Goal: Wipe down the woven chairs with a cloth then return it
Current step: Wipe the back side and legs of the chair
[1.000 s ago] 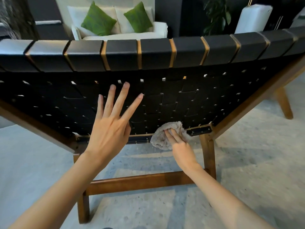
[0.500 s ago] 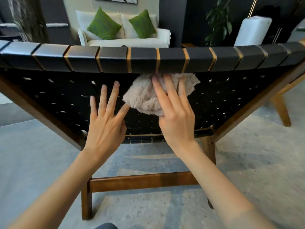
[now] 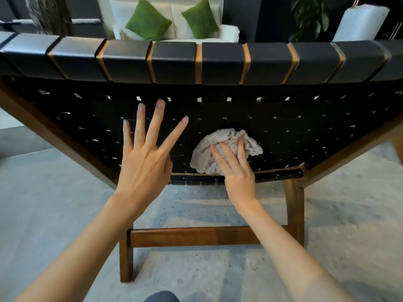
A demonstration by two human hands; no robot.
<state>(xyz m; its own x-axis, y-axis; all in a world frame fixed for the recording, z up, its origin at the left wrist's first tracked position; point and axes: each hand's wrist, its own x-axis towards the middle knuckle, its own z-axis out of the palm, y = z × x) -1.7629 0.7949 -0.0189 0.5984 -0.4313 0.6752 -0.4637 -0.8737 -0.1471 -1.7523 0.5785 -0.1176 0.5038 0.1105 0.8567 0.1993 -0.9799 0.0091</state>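
Here the right hand (image 3: 237,171) lies flat on the cloth (image 3: 220,149), fingers straight, and presses it against the rear of the chair's woven back (image 3: 283,127), close to the lower edge and a little right of the middle. The left hand (image 3: 144,162) is open with spread fingers in front of the webbing, toward the left side. Whether its tips really touch the straps, I cannot tell. To do this stroke well, I think the palm should give even pressure and the cloth should travel in straight, overlapping lanes between the lower edge and the top rail (image 3: 174,59), following the straps so that the pile does not catch in the small gaps. The left hand could steady the back against the push. The cloth is bunched and covers only a small patch, so spreading it wider would probably help. Some things are hidden: the right thumb is under the cloth, the seat and the front face lie behind the back, both ends of the rail are cut off — and the place where the cloth must return does not show. A wooden leg (image 3: 398,151) at the right edge may belong to a second chair, but it is not clear.
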